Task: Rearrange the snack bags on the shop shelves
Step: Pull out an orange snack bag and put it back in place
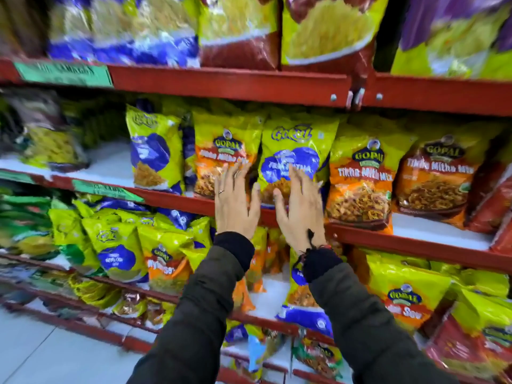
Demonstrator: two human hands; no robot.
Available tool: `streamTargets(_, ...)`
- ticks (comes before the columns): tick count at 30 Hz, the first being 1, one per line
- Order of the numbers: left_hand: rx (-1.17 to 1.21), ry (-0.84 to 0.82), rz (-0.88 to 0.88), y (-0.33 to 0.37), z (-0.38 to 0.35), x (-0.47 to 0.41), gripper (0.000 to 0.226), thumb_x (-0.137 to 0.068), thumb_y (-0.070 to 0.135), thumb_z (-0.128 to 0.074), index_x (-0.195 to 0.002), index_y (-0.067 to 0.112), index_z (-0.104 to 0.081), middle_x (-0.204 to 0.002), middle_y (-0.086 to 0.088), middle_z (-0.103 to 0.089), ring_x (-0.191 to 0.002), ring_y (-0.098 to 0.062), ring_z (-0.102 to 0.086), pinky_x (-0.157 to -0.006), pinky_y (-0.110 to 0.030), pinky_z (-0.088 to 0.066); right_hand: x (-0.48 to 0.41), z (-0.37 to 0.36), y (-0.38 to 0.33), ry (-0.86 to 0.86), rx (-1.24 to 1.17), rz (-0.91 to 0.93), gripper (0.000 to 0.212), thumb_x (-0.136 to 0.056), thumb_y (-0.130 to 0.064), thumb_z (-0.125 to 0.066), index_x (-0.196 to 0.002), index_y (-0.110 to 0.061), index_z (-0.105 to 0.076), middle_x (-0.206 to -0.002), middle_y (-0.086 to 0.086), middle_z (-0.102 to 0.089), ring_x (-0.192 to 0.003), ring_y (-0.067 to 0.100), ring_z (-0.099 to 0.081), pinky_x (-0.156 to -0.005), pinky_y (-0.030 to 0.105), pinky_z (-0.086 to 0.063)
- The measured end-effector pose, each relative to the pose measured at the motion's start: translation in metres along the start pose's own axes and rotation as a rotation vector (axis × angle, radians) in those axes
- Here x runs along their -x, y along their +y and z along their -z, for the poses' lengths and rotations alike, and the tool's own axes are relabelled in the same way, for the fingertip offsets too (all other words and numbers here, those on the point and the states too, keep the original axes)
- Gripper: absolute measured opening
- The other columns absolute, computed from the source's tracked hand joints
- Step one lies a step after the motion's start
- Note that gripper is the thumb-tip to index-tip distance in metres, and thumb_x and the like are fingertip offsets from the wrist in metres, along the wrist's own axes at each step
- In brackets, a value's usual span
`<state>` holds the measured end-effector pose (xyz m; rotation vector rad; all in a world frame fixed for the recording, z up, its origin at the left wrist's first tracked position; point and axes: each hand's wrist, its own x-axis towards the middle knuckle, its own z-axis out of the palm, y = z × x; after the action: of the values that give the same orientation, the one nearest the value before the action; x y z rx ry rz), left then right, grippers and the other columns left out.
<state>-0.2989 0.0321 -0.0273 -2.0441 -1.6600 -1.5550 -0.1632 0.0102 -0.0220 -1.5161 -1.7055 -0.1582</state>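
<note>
1. Red shelves (227, 87) hold rows of snack bags.
2. Left hand (235, 206), fingers spread, lies flat on an orange bag (221, 151).
3. Right hand (300, 214), also spread flat, presses the blue bag (296, 151) beside it on the middle shelf.

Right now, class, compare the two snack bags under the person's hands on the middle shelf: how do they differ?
The Gopal bag under the left hand has an orange lower half; the Gokul bag under the right hand has blue patches. Their logos differ too. Both have yellow-green tops, stand upright side by side, and show a fried snack mix.
</note>
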Motion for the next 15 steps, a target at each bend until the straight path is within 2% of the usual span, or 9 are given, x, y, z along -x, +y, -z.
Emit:
streamTargets(4,0.119,0.005,0.093,-0.045,0.007,-0.044,0.05,-0.097,0.036,-0.037,-0.143,0.019,-0.037,-0.152,-0.002,-0.037,-0.144,-0.021,-0.031,-0.118,-0.04,-0.028,-0.043,-0.037,-0.04,-0.108,-0.239,-0.127,0.057,-0.098,-0.04,-0.042,-0.147,-0.011,-0.043,-0.148,0.013,-0.052,-0.139,0.028,-0.047,-0.113,0.041,-0.039)
streamTargets(7,0.228,-0.067,0.302,-0.079,0.002,-0.075,0.058,-0.098,0.039,-0.035,-0.149,0.013,-0.027,-0.157,-0.012,-0.027,-0.147,-0.026,-0.025,-0.117,-0.038,-0.023,-0.075,-0.064,-0.06,-0.155,-0.37,-0.355,0.045,-0.099,-0.034,-0.049,-0.133,-0.006,-0.057,-0.133,0.019,-0.065,-0.125,0.034,-0.059,-0.101,0.038,-0.043)
streamTargets(9,0.252,-0.133,0.496,-0.104,-0.007,-0.098,0.06,-0.1,0.036,-0.037,-0.149,0.003,-0.025,-0.158,-0.02,-0.025,-0.147,-0.032,-0.024,-0.117,-0.038,-0.021,-0.092,-0.078,-0.065,-0.174,-0.413,-0.479,0.043,-0.098,-0.034,-0.051,-0.127,-0.003,-0.06,-0.13,0.02,-0.067,-0.125,0.036,-0.059,-0.096,0.036,-0.044)
streamTargets(12,0.317,-0.13,0.741,-0.131,-0.018,-0.125,0.059,-0.098,0.04,-0.039,-0.136,-0.005,-0.043,-0.142,-0.029,-0.044,-0.131,-0.044,-0.042,-0.111,-0.045,-0.033,-0.108,-0.091,-0.064,-0.167,-0.431,-0.567,0.046,-0.097,-0.04,-0.052,-0.119,-0.001,-0.059,-0.124,0.023,-0.066,-0.119,0.04,-0.059,-0.088,0.039,-0.044)
streamTargets(15,0.483,-0.122,0.799,-0.139,-0.02,-0.136,0.054,-0.097,0.044,-0.043,-0.125,0.0,-0.057,-0.125,-0.024,-0.061,-0.117,-0.041,-0.055,-0.103,-0.043,-0.04,-0.116,-0.1,-0.062,-0.143,-0.423,-0.575,0.044,-0.096,-0.038,-0.055,-0.116,0.001,-0.059,-0.119,0.025,-0.066,-0.114,0.044,-0.06,-0.086,0.041,-0.046)
